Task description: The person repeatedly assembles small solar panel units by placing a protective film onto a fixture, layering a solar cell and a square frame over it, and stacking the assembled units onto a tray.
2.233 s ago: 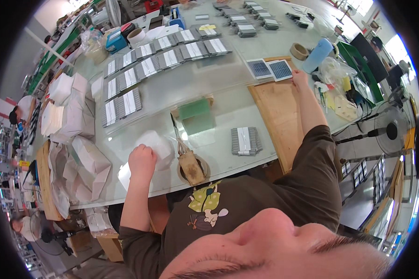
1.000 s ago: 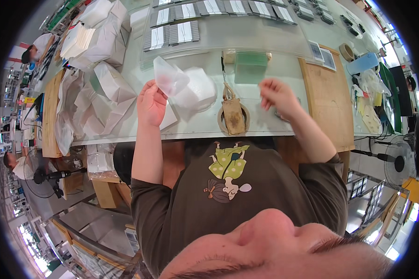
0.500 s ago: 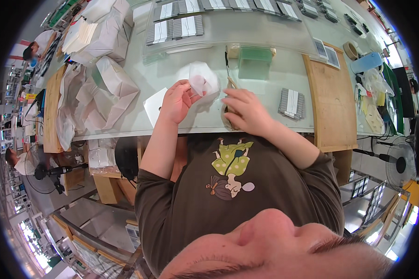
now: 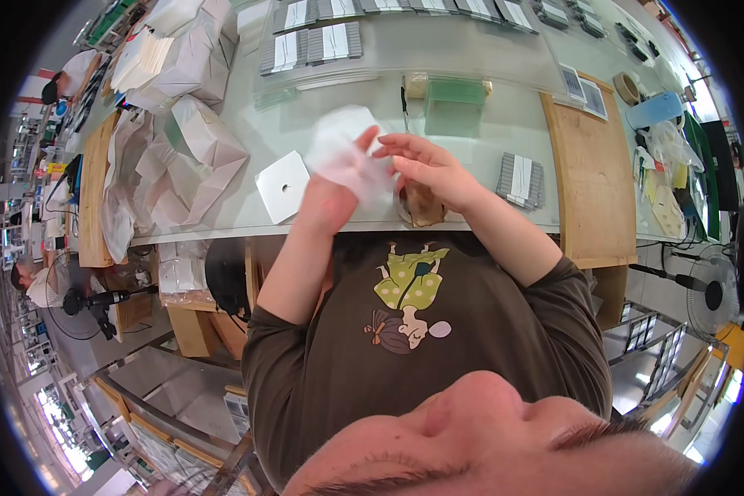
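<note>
While the white sheet (image 4: 362,172) hangs blurred over the table (image 4: 517,124), gripped in the left hand (image 4: 331,205), the right hand (image 4: 432,171) is at its edge with fingers half curled; whether they hold it, I cannot tell. Just beside the right hand sits a brown block (image 4: 422,210). A card (image 4: 274,197) lies left, a grey stack (image 4: 519,182) right, a green block (image 4: 455,109) beyond.

My left hand (image 4: 336,198) holds a thin translucent white sheet (image 4: 370,177), blurred, my right hand (image 4: 431,169) close at its right, with one grey bundle (image 4: 521,182) farther right and the wooden board (image 4: 591,178) beyond.
</note>
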A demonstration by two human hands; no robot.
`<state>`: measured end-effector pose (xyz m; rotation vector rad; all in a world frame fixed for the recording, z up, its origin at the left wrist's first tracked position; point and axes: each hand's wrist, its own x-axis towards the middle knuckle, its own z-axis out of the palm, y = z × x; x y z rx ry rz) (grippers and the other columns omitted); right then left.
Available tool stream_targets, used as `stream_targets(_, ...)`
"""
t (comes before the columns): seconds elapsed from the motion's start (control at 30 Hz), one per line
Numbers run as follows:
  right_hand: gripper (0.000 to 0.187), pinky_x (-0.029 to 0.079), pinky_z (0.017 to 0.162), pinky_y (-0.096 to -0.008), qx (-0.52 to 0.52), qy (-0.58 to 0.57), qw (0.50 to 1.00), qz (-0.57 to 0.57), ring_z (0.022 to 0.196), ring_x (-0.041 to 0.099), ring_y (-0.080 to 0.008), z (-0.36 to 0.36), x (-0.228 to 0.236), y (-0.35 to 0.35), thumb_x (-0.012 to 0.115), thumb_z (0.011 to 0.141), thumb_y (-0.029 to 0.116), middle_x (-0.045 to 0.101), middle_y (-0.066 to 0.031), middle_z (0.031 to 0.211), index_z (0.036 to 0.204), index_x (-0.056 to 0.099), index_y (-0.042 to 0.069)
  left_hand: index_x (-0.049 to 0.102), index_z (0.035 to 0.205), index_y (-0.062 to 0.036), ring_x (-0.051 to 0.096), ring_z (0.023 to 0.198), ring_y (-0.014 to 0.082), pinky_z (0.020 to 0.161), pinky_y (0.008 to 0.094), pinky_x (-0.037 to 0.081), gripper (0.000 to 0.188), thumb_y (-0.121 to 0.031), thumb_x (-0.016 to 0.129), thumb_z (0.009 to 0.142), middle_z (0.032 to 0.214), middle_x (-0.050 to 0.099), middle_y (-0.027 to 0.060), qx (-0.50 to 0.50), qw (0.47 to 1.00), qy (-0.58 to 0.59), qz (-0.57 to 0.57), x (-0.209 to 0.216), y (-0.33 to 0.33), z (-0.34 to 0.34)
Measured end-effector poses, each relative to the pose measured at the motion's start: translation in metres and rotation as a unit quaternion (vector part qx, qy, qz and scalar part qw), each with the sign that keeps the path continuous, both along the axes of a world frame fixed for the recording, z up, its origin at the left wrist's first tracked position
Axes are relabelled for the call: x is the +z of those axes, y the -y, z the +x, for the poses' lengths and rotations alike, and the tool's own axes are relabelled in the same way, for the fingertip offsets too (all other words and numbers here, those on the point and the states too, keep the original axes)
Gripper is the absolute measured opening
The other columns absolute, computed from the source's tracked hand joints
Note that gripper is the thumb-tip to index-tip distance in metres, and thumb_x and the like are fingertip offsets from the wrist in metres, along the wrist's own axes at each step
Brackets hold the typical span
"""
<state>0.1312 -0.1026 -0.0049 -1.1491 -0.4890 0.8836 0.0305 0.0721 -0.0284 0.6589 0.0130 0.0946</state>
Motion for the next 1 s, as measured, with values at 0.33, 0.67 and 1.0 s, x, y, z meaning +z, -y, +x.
stream_targets(0.33, 0.031, 0.041, 0.053, -0.0178, -0.154, -0.036, 0.980, -0.123, 0.063, 0.054, -0.0037, -0.010, -0.018, 0.046, 0.066, 0.084, 0.001, 0.061, -0.0002, 0.081, 0.113, 0.054, 0.001, 0.057, 0.114, -0.0008, 0.061, 0.097, 0.0185, 0.081, 0.0319, 0.048, 0.028, -0.021, 0.048, 0.096, 0.109, 0.064, 0.0103, -0.082, 0.970, -0.228, 0.023, 0.012, 0.040, 0.004)
stream_targets(0.67, 0.050, 0.040, 0.054, -0.0195, -0.187, 0.236, 0.908, -0.291, 0.059, 0.046, -0.0033, -0.010, -0.043, 0.056, 0.075, 0.075, 0.007, 0.051, 0.0030, 0.067, 0.119, 0.054, -0.002, 0.063, 0.077, -0.0004, 0.051, 0.057, 0.0060, 0.053, 0.0233, 0.041, 0.028, -0.027, 0.071, 0.082, 0.064, 0.061, 0.0008, 0.009, 0.776, -0.221, 0.590, -0.024, 0.046, -0.001)
stream_targets(1.0, 0.051, 0.040, 0.054, -0.0192, -0.202, 0.222, 0.914, -0.272, 0.059, 0.045, -0.0034, -0.017, -0.047, 0.057, 0.077, 0.074, 0.008, 0.050, 0.0034, 0.065, 0.118, 0.055, -0.001, 0.063, 0.074, 0.0000, 0.051, 0.058, 0.0061, 0.054, 0.0237, 0.041, 0.029, -0.027, 0.072, 0.082, 0.065, 0.062, 0.0009, 0.011, 0.789, -0.236, 0.568, -0.028, 0.042, -0.003)
